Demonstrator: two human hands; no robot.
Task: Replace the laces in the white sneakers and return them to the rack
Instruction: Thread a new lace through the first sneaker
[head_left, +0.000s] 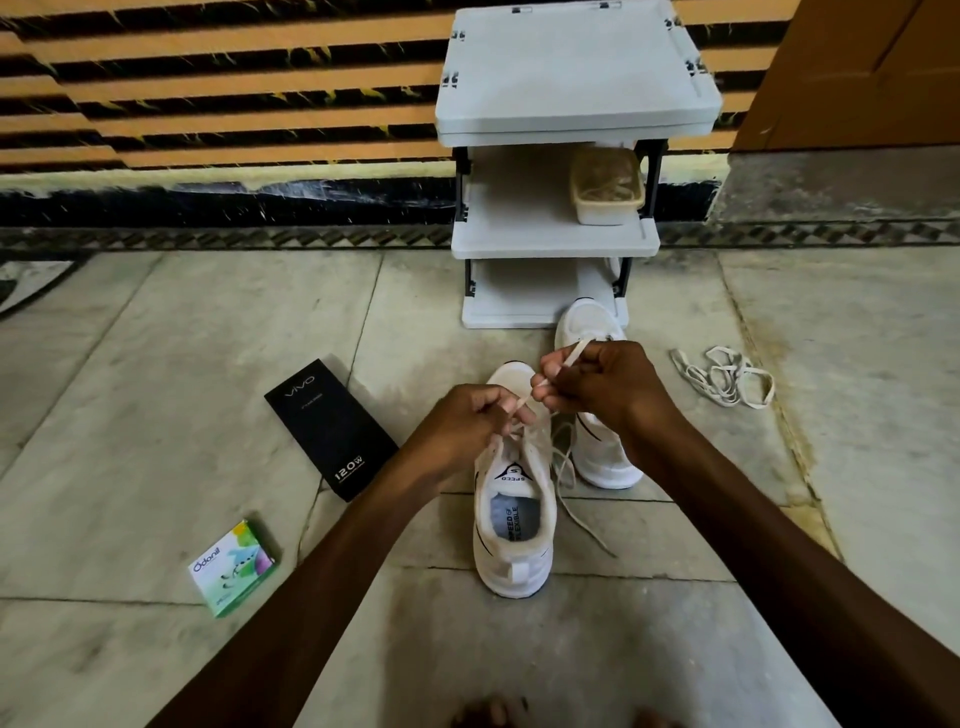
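A white sneaker (514, 525) stands on the floor in front of me, heel toward me, toe away. My left hand (467, 426) pinches a stretch of its cream lace (563, 467) above the eyelets. My right hand (597, 384) grips the same lace higher up, its end sticking out past my fingers. Loose lace ends trail down the shoe's right side onto the floor. The second white sneaker (597, 447) lies just beyond, partly hidden by my right hand. A grey shoe rack (550, 244) stands behind them.
A loose pile of laces (722, 376) lies on the floor to the right. A black phone box (332, 431) and a small green carton (234, 566) lie to the left. A lidded tub (605, 189) sits on the rack's middle shelf. A striped wall runs behind.
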